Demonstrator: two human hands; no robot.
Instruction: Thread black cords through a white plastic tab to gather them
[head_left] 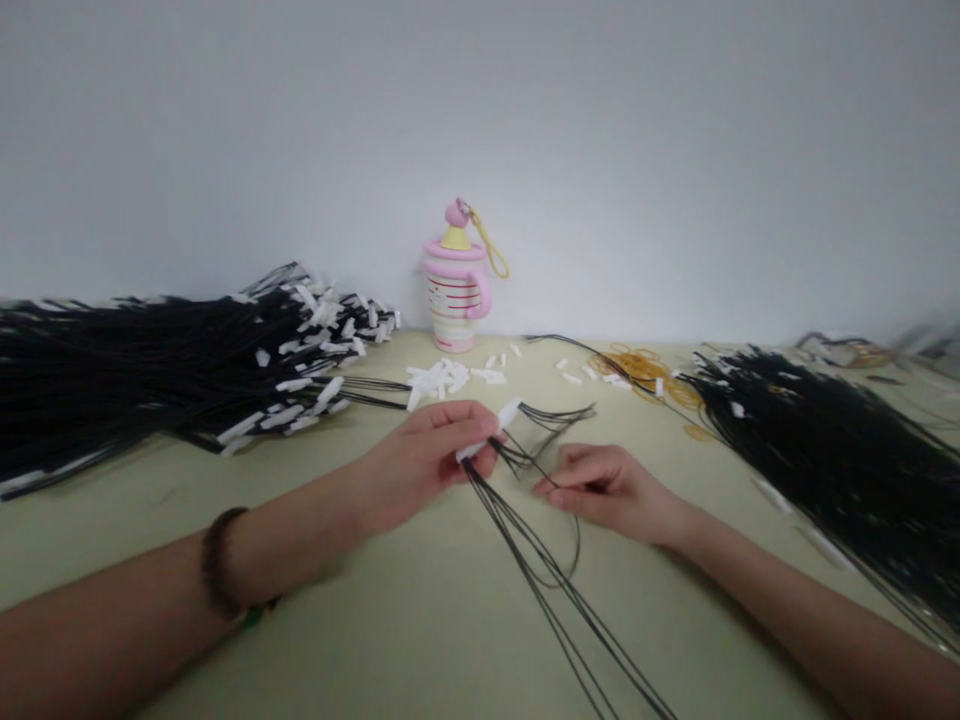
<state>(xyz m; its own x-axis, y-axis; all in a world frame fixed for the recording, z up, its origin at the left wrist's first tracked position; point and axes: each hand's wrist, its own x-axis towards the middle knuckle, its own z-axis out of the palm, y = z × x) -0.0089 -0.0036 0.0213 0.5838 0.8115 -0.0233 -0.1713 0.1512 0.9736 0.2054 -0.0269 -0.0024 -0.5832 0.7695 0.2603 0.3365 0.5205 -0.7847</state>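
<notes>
Head view, looking down at my two hands over the pale green table (375, 640). My left hand (420, 462) is curled nearly closed, thumb and fingers pinching a small white connector (491, 430) together with a bunch of thin black wires (540, 570). The wires run from that pinch toward five o'clock, down to the bottom edge, and their short free ends fan out toward two o'clock, past the connector. A dark bead bracelet (217, 560) sits on my left wrist.

My right hand (607, 488) lies just to the three o'clock side of the left, fingers drawn in, its fingertips (547, 490) nipping one strand of the same wires; how tightly, I cannot tell.

At nine o'clock lies a big heap of black wires with white connectors (150, 370). At three o'clock is a second black wire heap (840, 450). At twelve o'clock, against the wall, stands a pink striped cup (456, 290), with loose white connectors (450, 377) scattered before it and yellow rubber bands (645, 368) toward one o'clock.
</notes>
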